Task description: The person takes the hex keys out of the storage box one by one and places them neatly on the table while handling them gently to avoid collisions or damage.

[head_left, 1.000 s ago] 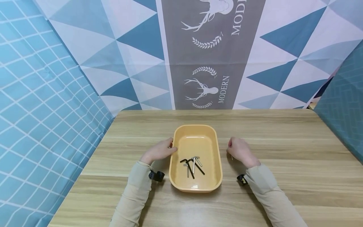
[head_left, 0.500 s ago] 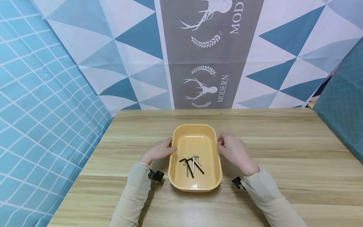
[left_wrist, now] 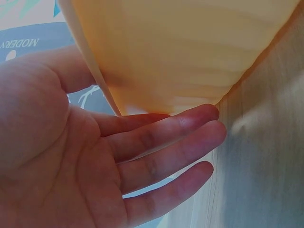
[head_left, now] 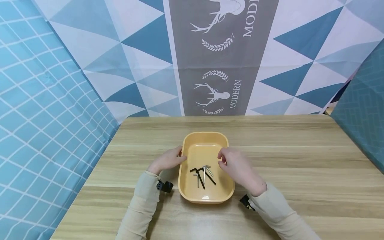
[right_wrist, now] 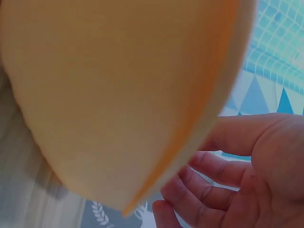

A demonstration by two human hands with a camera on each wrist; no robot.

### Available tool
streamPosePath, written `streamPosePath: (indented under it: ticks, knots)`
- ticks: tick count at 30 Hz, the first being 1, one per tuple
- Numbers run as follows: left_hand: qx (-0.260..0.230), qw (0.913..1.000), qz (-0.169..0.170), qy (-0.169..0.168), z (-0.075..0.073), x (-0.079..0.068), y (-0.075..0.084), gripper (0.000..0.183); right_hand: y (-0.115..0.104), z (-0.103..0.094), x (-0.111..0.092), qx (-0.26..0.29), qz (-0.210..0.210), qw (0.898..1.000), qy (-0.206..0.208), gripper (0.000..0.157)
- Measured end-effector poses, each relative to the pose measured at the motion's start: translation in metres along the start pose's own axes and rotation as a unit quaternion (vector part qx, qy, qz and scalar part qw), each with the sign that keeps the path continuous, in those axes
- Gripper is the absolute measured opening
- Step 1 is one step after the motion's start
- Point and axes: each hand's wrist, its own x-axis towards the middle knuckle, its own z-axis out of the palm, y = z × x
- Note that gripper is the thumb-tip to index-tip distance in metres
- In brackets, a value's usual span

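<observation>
A yellow plastic tray (head_left: 207,201) stands on the table with several L-shaped hex keys lying crossed inside, among them a black hex key (head_left: 200,180) and a silver hex key (head_left: 204,175). My left hand (head_left: 166,160) holds the tray's left rim, thumb over the edge; in the left wrist view its fingers (left_wrist: 166,131) lie along the outer wall. Over the right rim reaches my right hand (head_left: 240,170), fingers bent, above the tray's inside. In the right wrist view the tray wall (right_wrist: 104,104) hides its fingertips, so I cannot tell whether they hold anything.
The wooden table (head_left: 300,160) extends around the tray on all sides. A patterned cloth (head_left: 144,60) hangs behind it, with a blue checked cloth (head_left: 54,116) at the left and a teal cloth (head_left: 363,116) at the right. Dark wrist cameras sit at both cuffs.
My right hand has moved left from the table, where a small thin metal piece showed beside it, across the rim to above the tray. The left hand and the hex keys have stayed put.
</observation>
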Motion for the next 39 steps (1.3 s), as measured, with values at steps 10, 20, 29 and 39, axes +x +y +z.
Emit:
streamPosePath:
  ticks: [10,20,29,39]
  knots:
    - [0.003,1.0000,-0.001,0.002,-0.001,-0.001,-0.001,0.034,-0.014,0.018,-0.006,-0.048,-0.038,0.998,-0.019,0.007]
    - [0.008,1.0000,0.003,0.005,0.000,-0.001,-0.001,0.036,-0.018,0.034,-0.009,-0.063,-0.064,0.995,-0.035,0.005]
    - [0.004,1.0000,0.001,0.002,0.000,0.000,-0.001,0.033,-0.015,0.048,-0.013,-0.110,-0.099,0.989,-0.016,0.013]
    - [-0.004,1.0000,-0.002,0.001,0.000,0.001,-0.001,0.036,-0.016,0.052,-0.016,-0.167,-0.108,0.980,-0.009,0.011]
